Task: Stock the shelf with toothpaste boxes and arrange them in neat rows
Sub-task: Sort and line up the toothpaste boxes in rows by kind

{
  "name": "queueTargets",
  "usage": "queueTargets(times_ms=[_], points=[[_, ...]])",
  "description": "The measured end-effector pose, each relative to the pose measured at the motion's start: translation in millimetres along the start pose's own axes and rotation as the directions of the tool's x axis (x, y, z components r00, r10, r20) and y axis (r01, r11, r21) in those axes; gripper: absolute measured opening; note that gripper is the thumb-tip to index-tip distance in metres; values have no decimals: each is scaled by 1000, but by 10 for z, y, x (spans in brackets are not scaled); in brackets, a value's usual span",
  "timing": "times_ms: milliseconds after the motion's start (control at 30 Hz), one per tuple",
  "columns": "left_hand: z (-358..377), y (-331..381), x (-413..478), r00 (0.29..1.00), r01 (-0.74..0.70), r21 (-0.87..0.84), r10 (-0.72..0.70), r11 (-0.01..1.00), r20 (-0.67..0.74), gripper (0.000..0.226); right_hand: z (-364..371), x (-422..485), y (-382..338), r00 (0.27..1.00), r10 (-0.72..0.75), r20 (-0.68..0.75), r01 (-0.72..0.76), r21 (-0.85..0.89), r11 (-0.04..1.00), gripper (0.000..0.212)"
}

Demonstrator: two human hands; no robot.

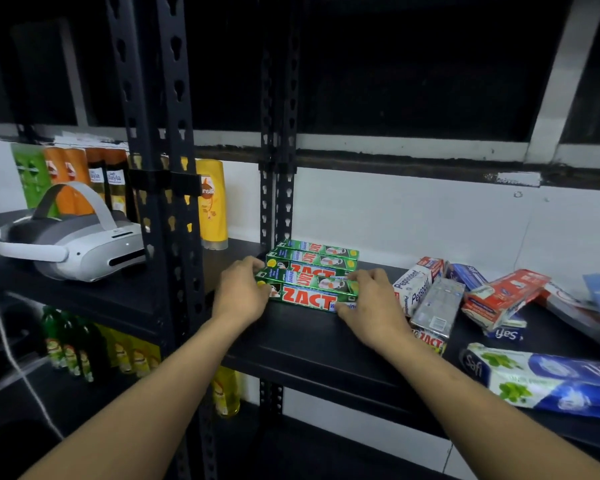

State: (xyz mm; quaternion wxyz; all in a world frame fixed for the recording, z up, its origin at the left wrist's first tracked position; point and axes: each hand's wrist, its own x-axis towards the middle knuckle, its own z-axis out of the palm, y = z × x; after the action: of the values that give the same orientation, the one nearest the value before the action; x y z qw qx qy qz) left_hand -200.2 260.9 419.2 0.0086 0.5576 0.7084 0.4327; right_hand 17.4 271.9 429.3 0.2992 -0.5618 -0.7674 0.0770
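Left hand curls its fingers round the left end of the green ZACT boxes, and the right hand clasps the right end of the front ones, thumb low on the printed face. These boxes lie lengthwise on the black shelf, stacked in what looks like two rows of two, though the back row is partly hidden. Just left of them stands a perforated upright post, close beside the left hand. Beyond it sit a white headset and a row of shampoo bottles, with a yellow bottle behind the post. To the right, a loose pile of toothpaste boxes lies tumbled at odd angles, just beside the right hand, and a blue-and-white Safi box lies near the shelf's front edge. Bare shelf shows in front of the stack, between the forearms, and behind the pile up to the white wall.
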Motion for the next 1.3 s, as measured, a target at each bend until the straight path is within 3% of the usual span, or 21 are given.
queueTargets(times_ms=[167,333,633,933,1300], points=[[155,-59,215,997,73,-132,-70,989,20,40,152,129,69,996,38,-77,-30,101,994,63],[180,-175,261,963,210,-383,-259,900,-80,24,198,155,173,992,100,-76,-76,277,958,64],[248,-234,290,969,211,-315,-240,925,-54,17,268,206,231,993,103,-61,-85,246,965,38],[251,-241,293,966,204,-296,-241,933,-91,14,245,199,257,994,92,-66,-72,261,963,24],[255,-252,305,964,197,-274,-238,941,-122,13,215,167,218,997,55,-52,-42,235,971,23]])
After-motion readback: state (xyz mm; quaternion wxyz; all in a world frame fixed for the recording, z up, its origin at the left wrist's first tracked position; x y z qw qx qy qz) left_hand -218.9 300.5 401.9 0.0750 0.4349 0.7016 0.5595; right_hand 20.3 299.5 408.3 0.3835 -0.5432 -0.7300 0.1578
